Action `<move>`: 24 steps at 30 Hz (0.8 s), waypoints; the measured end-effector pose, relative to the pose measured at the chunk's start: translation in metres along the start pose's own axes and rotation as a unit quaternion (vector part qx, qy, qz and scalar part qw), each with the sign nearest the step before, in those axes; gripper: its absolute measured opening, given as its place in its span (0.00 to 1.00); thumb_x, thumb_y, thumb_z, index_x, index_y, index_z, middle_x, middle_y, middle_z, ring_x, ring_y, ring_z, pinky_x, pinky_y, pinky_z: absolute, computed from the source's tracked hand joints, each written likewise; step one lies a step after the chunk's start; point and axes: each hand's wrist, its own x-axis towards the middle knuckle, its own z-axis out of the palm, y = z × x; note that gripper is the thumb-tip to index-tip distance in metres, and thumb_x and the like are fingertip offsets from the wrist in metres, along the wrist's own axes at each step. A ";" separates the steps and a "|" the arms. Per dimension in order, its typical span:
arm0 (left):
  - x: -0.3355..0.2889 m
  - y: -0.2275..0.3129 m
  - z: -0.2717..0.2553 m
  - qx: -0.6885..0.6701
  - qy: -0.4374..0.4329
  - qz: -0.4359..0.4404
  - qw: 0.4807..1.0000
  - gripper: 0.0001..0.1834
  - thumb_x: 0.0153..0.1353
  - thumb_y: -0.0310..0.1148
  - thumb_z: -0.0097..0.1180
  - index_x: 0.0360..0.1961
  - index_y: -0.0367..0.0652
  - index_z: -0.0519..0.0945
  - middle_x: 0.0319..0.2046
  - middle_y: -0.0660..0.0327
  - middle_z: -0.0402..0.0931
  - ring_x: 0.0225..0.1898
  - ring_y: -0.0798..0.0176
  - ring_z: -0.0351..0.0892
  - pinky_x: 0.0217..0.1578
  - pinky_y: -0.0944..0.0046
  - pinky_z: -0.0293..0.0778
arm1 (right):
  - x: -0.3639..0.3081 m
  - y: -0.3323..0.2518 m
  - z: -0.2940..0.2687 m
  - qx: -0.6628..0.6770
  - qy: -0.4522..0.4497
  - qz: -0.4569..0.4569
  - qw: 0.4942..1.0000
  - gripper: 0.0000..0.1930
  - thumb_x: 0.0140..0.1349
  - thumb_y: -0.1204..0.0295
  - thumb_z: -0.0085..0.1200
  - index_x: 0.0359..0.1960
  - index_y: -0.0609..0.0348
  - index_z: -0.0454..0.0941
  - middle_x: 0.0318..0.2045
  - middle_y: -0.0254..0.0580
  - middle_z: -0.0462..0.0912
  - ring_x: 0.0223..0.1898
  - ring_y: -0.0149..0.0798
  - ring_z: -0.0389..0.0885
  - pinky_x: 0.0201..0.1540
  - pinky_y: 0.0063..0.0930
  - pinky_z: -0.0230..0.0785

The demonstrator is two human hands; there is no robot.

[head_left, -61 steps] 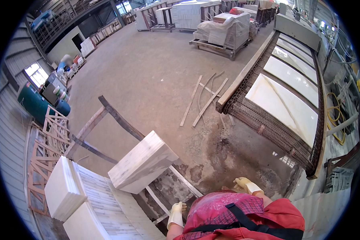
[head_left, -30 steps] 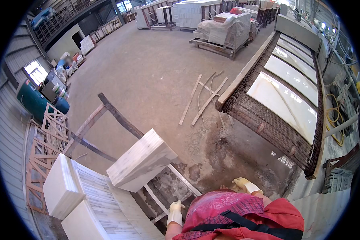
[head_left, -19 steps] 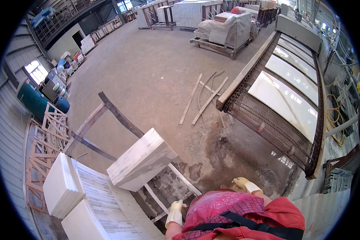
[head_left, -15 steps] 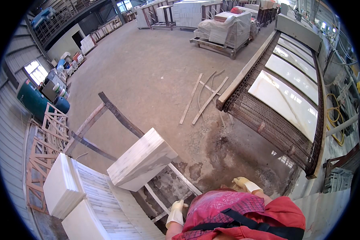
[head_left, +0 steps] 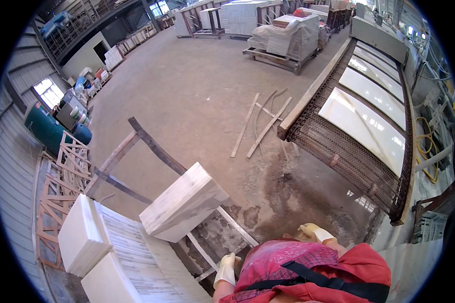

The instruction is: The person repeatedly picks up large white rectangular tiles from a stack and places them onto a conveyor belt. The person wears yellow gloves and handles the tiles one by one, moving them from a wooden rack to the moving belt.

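My left hand (head_left: 228,268), in a pale yellow glove, hangs beside my body with its fingers loosely bent and nothing visible in them. Nearest to it are the pale bars of a low metal frame (head_left: 237,226). A thick stack of white, grey-veined stone slabs (head_left: 179,214) leans on that frame, its front face tilted. My right hand (head_left: 316,233), gloved likewise, is held out on the other side of my body above the wet floor. Its fingers are slightly curled and appear to hold nothing.
More white slabs (head_left: 131,252) stand in rows at lower left, beside wooden lattice frames (head_left: 55,207). On the right, a chain-mesh conveyor (head_left: 333,146) carries several polished slabs (head_left: 364,126). Wood strips (head_left: 268,126) lie on the floor; a wrapped pallet (head_left: 288,40) stands farther back.
The whole view has shifted slightly, so the scene sits a little farther right. The polished slabs appear slightly farther up the conveyor. My hands keep nearly the same pose.
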 end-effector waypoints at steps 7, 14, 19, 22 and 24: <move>-0.004 0.003 -0.004 -0.045 0.038 -0.022 0.998 0.21 0.69 0.45 0.46 0.36 0.43 0.87 0.30 0.58 0.86 0.26 0.63 0.80 0.29 0.61 0.75 | -0.004 -0.009 0.001 0.059 -0.023 0.045 0.997 0.22 0.73 0.58 0.40 0.56 0.58 0.78 0.40 0.52 0.88 0.39 0.45 0.86 0.43 0.36 0.77; -0.011 0.004 -0.004 -0.077 0.049 -0.030 0.995 0.17 0.68 0.44 0.49 0.42 0.46 0.85 0.27 0.61 0.83 0.21 0.66 0.75 0.23 0.63 0.70 | 0.001 -0.006 -0.004 0.024 -0.048 0.014 0.998 0.23 0.74 0.55 0.40 0.55 0.59 0.77 0.42 0.47 0.87 0.41 0.43 0.85 0.47 0.37 0.75; -0.018 -0.003 -0.002 -0.083 0.048 -0.024 0.995 0.17 0.68 0.44 0.50 0.44 0.46 0.84 0.28 0.60 0.84 0.23 0.65 0.77 0.24 0.62 0.71 | -0.007 -0.016 -0.005 0.016 -0.060 0.012 0.998 0.23 0.74 0.54 0.40 0.55 0.60 0.77 0.43 0.48 0.87 0.42 0.44 0.85 0.48 0.38 0.75; -0.017 -0.006 0.000 -0.067 0.043 -0.025 0.997 0.18 0.68 0.45 0.49 0.47 0.46 0.83 0.32 0.58 0.85 0.26 0.63 0.79 0.28 0.61 0.73 | 0.000 -0.009 -0.004 0.017 -0.058 0.018 0.998 0.23 0.74 0.55 0.40 0.56 0.60 0.76 0.43 0.50 0.87 0.43 0.45 0.85 0.49 0.38 0.75; -0.016 -0.007 -0.002 -0.048 0.027 -0.030 0.998 0.20 0.70 0.46 0.46 0.51 0.46 0.81 0.39 0.56 0.85 0.32 0.60 0.81 0.34 0.57 0.75 | 0.003 -0.008 -0.003 0.018 -0.058 0.022 0.998 0.23 0.74 0.55 0.40 0.56 0.61 0.76 0.43 0.50 0.87 0.43 0.45 0.85 0.49 0.37 0.75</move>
